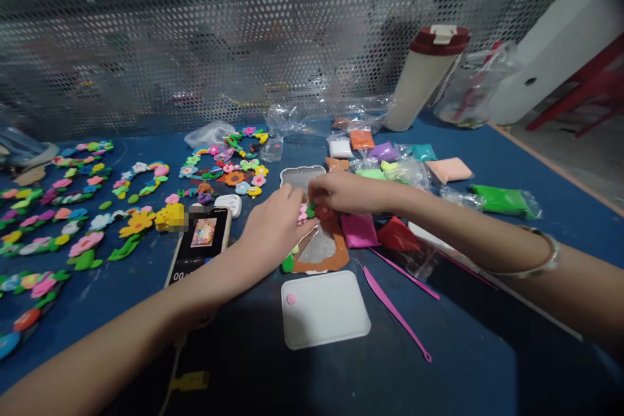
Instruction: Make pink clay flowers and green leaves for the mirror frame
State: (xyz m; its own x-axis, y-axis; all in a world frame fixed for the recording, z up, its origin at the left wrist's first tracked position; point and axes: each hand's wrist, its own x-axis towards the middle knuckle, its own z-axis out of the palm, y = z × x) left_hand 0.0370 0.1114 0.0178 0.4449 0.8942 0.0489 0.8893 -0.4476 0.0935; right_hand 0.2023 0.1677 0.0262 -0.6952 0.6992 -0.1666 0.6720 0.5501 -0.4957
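At the left of the frame, several strings and rings of clay flowers (pixel 88 245) in many colours lie on the blue table (pixel 468 351), below a perforated metal panel (pixel 195 32). Right of them, a phone (pixel 214 234) with its screen lit lies partly under the left forearm, and a white case (pixel 228 206) lies just beside its upper end.

Near the centre, the left hand (pixel 275 224) is half open, its fingers bent and its thumb apart from them, at the left side of a brown-bordered clay frame (pixel 337 244). Pink and green clay pieces show between the two hands; whether the left hand grips anything cannot be told. Below the frame lies a white board (pixel 331 315) with a small pink disc (pixel 291 299) near its upper left corner.

The right hand (pixel 341 192) reaches in from the right, its fingers curled close together over the frame's upper part; what it holds, if anything, is hidden.

Right of the frame are a magenta packet (pixel 361 231), a red packet (pixel 398 234) and two pink tools (pixel 397 318). Packets of other colours lie beyond the right forearm, with a green packet (pixel 500 199) farthest right. At the upper right, a tumbler (pixel 420 84) with a dark red lid stands near a clear plastic bag (pixel 480 88).
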